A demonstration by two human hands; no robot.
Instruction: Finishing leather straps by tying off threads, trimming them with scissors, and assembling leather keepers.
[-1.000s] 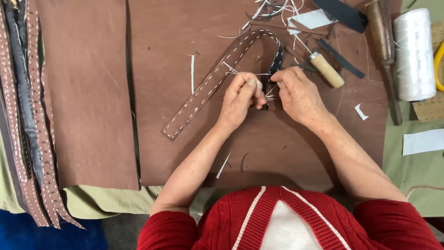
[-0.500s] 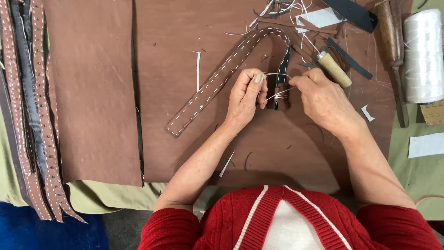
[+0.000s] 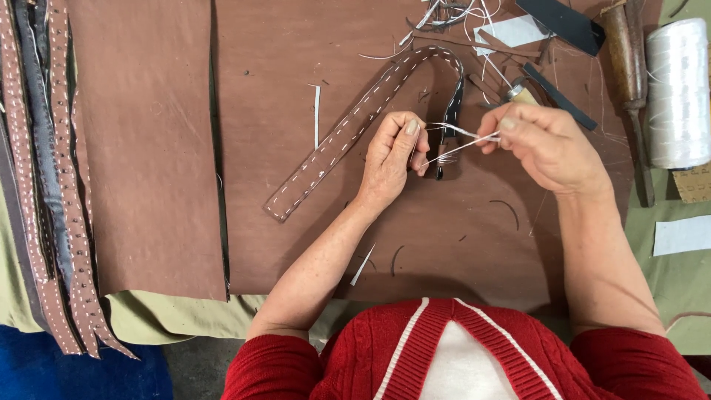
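Brown strap: long stitched leather strap (image 3: 348, 130), bent in a U, white stitching along both edges; lies on the brown leather sheet (image 3: 296, 244); one end points toward the lower left, the other end sits at the hands.
Landmark: strap's bend (image 3: 437, 55), at top centre of the sheet.
Left hand: left hand (image 3: 389, 159) below the bend, fingers curled shut, pinching the dark strap end (image 3: 448, 126) and the white thread (image 3: 463, 141) at that spot.
Right hand: right hand (image 3: 548, 144) right of the bend and lower, thumb and fingers pinched shut on the thread's other end, thread taut between both hands.
Thread: thin, white, two strands run from the strap end to the right fingertips.
Spool: big white thread spool (image 3: 678, 92) far right of the bend, on green cloth.
Tools: wooden-handled tool (image 3: 629, 74) just left of the spool; dark flat strips (image 3: 559, 18) right of the bend.
Scraps: loose thread offcuts (image 3: 444, 15) just above the bend.
Second sheet: another brown leather sheet (image 3: 144, 141) left of the strap.
Finished straps: bundle of stitched straps (image 3: 52, 185) far left of the bend, hanging over the table edge.
Sleeves: red knit jumper (image 3: 459, 355) with white trim, bottom edge.
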